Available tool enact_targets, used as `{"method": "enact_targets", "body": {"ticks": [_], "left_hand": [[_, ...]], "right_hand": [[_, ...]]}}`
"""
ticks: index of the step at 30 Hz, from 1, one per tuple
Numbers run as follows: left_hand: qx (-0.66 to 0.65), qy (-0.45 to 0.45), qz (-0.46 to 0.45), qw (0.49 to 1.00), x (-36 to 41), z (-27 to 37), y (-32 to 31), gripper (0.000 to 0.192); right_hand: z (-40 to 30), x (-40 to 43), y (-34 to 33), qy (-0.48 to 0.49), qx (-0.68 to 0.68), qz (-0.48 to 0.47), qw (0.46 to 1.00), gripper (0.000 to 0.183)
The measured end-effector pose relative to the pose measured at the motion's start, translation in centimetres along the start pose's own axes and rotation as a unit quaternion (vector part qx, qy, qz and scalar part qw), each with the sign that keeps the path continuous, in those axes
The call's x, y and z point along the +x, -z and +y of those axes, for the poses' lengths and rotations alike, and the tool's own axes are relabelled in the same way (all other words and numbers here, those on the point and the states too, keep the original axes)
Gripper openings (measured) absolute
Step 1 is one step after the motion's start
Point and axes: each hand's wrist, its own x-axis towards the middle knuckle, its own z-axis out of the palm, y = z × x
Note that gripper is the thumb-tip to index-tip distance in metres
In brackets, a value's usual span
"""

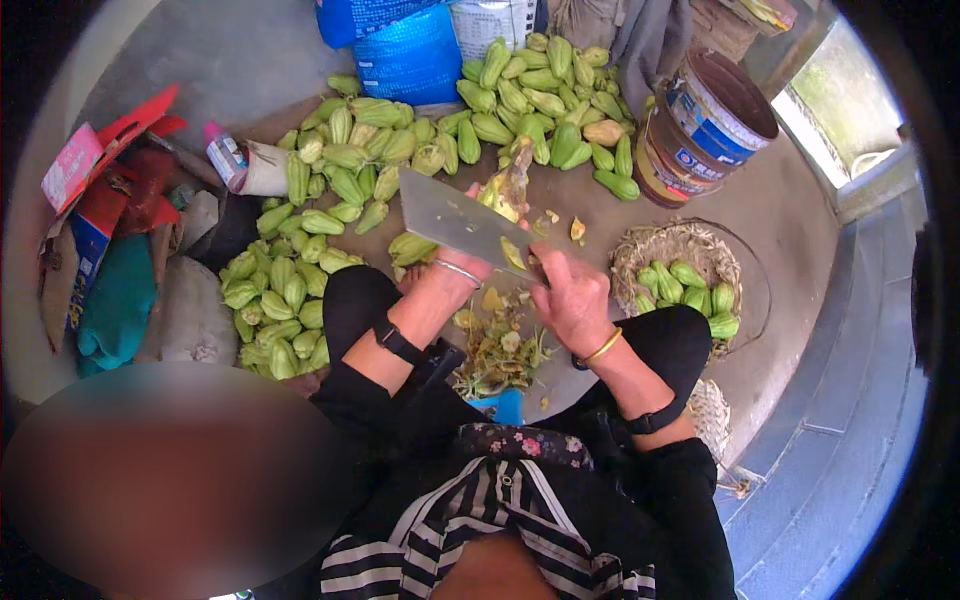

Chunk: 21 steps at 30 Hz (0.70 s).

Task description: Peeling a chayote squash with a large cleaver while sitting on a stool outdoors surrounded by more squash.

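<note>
In my right hand [571, 294] is the handle of a broad metal cleaver [454, 217], its blade pointing up and left. A slice of yellowish flesh [513, 253] clings to the blade near the handle. Behind the blade, my left hand [466, 262] grips a partly cut chayote [506, 196] with a brown, shrivelled end; most of those fingers are hidden. Yellow and brown trimmings [499, 352] lie on the floor between my knees. A few cut bits [577, 229] have landed beyond my right hand.
Green chayotes [281, 289] are heaped at left, with more [525, 97] at the back by a blue sack [409, 60]. At right stand a woven basket [626, 259] with several chayotes inside and a stained paint bucket [679, 154]. Cardboard and a teal cloth [120, 300] lie far left.
</note>
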Motion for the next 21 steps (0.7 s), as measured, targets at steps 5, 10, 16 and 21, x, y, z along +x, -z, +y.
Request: {"method": "enact_targets", "body": {"ticks": [5,10,16,21], "left_hand": [[0.059,0.035,0.064,0.996,-0.4,-1.2,-1.0,0.061],[0.162,-0.022,0.094,0.982,-1.0,-1.9,-0.4,0.057],[0.157,-0.016,0.147,0.976,-0.5,-2.2,0.6,0.052],[0.120,-0.094,0.154,0.976,0.9,-3.8,1.0,0.036]], "right_hand": [[-0.1,-1.1,-0.9,0.006,-0.075,-0.054,0.996,0.048],[-0.1,-1.0,-1.2,0.029,-0.090,-0.054,0.994,0.050],[0.8,-0.7,-2.5,0.047,-0.114,-0.060,0.991,0.044],[1.9,-0.6,-3.7,0.035,-0.129,-0.051,0.990,0.039]]}}
